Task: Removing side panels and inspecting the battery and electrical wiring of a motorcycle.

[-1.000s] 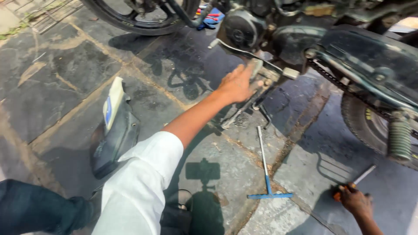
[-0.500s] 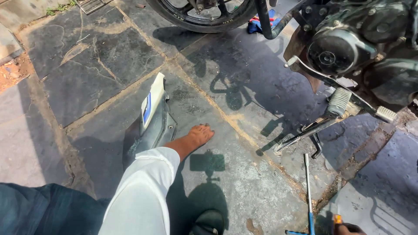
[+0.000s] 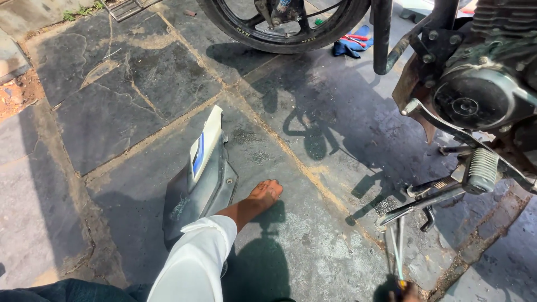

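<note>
Was standing by the bike for this one. The black side panel with its white-and-blue trim was already off the motorcycle and lying on the stone floor, roughly mid-floor, well clear of the front wheel. The engine side was bare, with the ribbed footpeg and side stand sticking out. So the panel-off part looked done. As far as I could judge, whatever was going on at the engine side was still open, since nothing I could see had gone back on.

The left hand, in a white sleeve, lay flat on the floor just beside the panel's right edge, fingers loose, holding nothing. The right hand was only a sliver at the bottom edge. It looked closed round the handle of a long-shafted tool pointing up toward the stand, but most of it was cut off.

A blue rag and some red-handled bits lay behind the wheel.

A second before, that left hand was up on the footpeg. Half a second before, it was already down by the panel, and it stayed put after that.
</note>
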